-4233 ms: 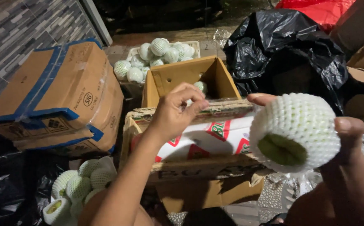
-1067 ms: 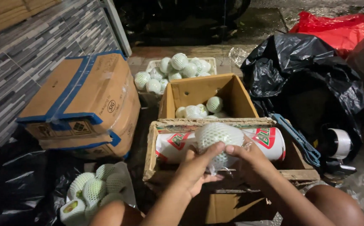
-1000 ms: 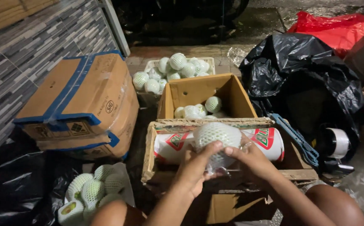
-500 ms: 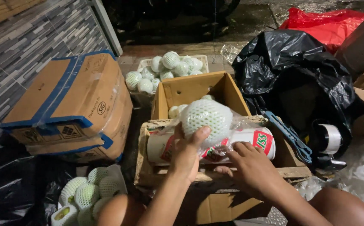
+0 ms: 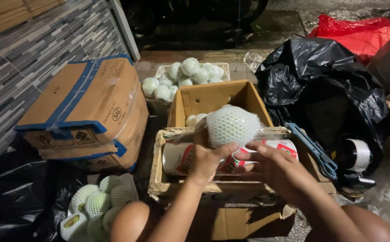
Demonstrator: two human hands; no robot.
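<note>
Head view: left hand (image 5: 208,161) cups the net-wrapped fruit (image 5: 232,126) from below, fingers curled on its lower left, above the open wooden crate (image 5: 159,175). Right hand (image 5: 279,169), at four o'clock of it, is spread and apart. Foam netting looks soft and grippy; the fruit likely firm, bruisable: best cradled underneath.

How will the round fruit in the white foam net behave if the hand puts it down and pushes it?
The fruit in the foam net, held by the left hand, looks round, so it would probably roll. The soft mesh likely grips well and cushions knocks. It fills the hand, so it may be fairly heavy.
</note>
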